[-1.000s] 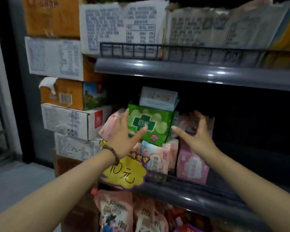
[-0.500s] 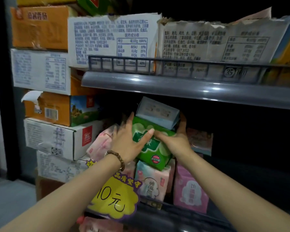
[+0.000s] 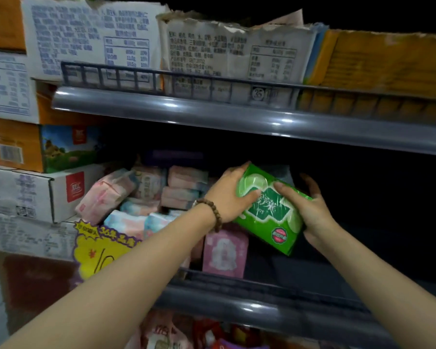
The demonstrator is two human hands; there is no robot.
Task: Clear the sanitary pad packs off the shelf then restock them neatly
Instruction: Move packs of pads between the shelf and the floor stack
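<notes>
The green pack (image 3: 269,210) is held tilted in both hands, above the shelf (image 3: 262,313). The left hand (image 3: 230,197) grips its left end and the right hand (image 3: 308,207) grips its right side. More packs (image 3: 146,195), pink and blue, lie piled just to the left.

The pack (image 3: 269,210) is bright green with pale green circles, a dark green cross and a small red round mark, the packs (image 3: 146,197) behind it are pink and light blue, the tag (image 3: 96,250) is yellow with a purple edge, the shelf (image 3: 237,117) is grey, and the bracelet (image 3: 212,212) has brown beads.
</notes>
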